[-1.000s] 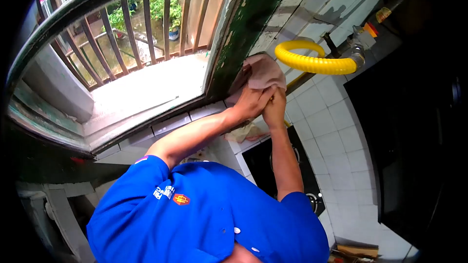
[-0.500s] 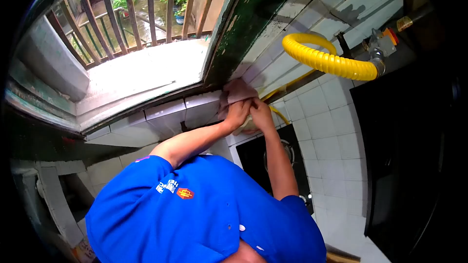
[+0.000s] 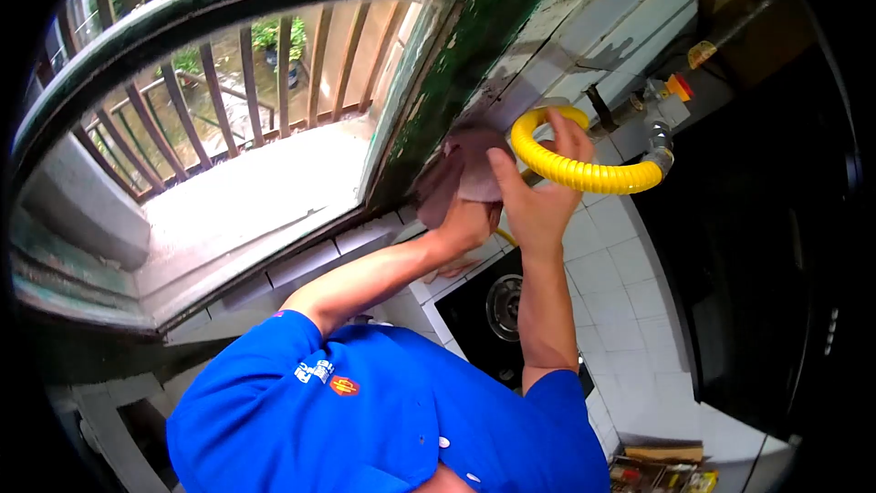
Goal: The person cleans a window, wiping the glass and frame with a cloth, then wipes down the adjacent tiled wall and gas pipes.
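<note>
A mauve-grey cloth (image 3: pixel 482 173) is bunched against the wall beside the green window frame. My left hand (image 3: pixel 467 224) is closed on the lower part of this cloth. Just to its right, my right hand (image 3: pixel 538 210) is raised with thumb and fingers apart. The yellow corrugated hose (image 3: pixel 593 176) crosses in front of those fingers, and their tips show inside its loop. Whether the hand touches the hose I cannot tell.
A valve with an orange-red handle (image 3: pixel 677 87) joins the hose. Below my hands is a black gas hob (image 3: pixel 470 301). A dark range hood (image 3: pixel 748 246) fills the right side. The barred window (image 3: pixel 237 100) with its green frame stands at the left.
My right hand has come off the cloth and moved up to the hose, its fingers spreading. My left hand keeps the cloth, now slightly further right in view. The camera view has shifted.
</note>
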A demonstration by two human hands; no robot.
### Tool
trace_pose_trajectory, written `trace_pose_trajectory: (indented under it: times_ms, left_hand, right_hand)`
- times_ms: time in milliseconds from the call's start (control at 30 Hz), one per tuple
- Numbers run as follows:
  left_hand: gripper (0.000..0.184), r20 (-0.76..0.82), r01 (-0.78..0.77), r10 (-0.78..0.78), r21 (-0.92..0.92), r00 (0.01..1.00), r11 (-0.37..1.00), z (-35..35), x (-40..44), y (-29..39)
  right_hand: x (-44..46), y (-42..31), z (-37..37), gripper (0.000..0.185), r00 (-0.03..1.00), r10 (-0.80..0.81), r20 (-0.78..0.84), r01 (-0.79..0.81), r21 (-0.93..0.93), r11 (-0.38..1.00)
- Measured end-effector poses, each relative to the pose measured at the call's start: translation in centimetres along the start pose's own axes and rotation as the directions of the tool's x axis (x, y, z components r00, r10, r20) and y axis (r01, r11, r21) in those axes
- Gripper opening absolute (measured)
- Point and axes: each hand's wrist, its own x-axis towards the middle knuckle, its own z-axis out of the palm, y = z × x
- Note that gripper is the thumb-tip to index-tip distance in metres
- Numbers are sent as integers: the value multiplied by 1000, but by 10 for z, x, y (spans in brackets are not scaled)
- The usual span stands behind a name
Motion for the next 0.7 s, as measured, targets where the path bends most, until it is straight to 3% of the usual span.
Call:
trace_pose_trajectory:
  times_ms: [33, 67, 133, 200, 267, 333, 400, 467, 500, 600, 633, 700]
  left_hand:
    - [29, 235, 102, -98, -5, 967, 995, -8, 12, -3]
    - [36, 458, 197, -183, 17, 870, 980, -13, 23, -4]
    - [40, 548, 210, -297, 216, 782, 953, -11, 36, 5]
    - [43, 375, 103, -111, 40, 920, 994, -14, 32, 4]
    - [44, 372, 41, -45, 20, 927, 999, -17, 30, 1]
    - [32, 405, -26, -7, 77, 914, 997, -12, 29, -13]
    - [36, 445, -20, 34, -37, 895, 999, -24, 54, 3]
    - [38, 467, -58, 57, -12, 882, 998, -29, 64, 3]
    - [37, 401, -299, 211, 172, 891, 938, -13, 54, -21]
    - [35, 339, -189, 169, 27, 925, 982, -24, 57, 10]
    - [34, 366, -66, 99, -102, 925, 993, -25, 57, 17]
    - [34, 448, -37, 91, -127, 890, 991, -25, 55, 13]
  right_hand:
    - [4, 0, 3, 53, 996, -48, 81, 50, -16, 999]
    - [7, -2, 5, 55, 982, -93, 163, 99, -28, 995]
    - [12, -10, 3, 49, 982, -64, 175, 70, -27, 997]
    - [15, -11, 1, 39, 971, -79, 227, 85, -16, 996]
    - [12, -13, -4, 31, 968, -102, 231, 114, -42, 993]
    - [3, -13, -13, 25, 950, -104, 293, 124, -48, 991]
    - [0, -13, -20, 24, 949, -117, 292, 140, -60, 988]
    - [-2, -14, -27, 24, 934, -110, 340, 155, -109, 982]
    - [-3, -13, -30, 24, 934, -121, 337, 172, -127, 977]
    - [-8, -12, -38, 25, 934, -106, 341, 171, -166, 971]
    - [-10, -9, -41, 27, 936, -118, 332, 183, -172, 968]
    - [-12, -9, -48, 28, 931, -119, 345, 183, -159, 970]
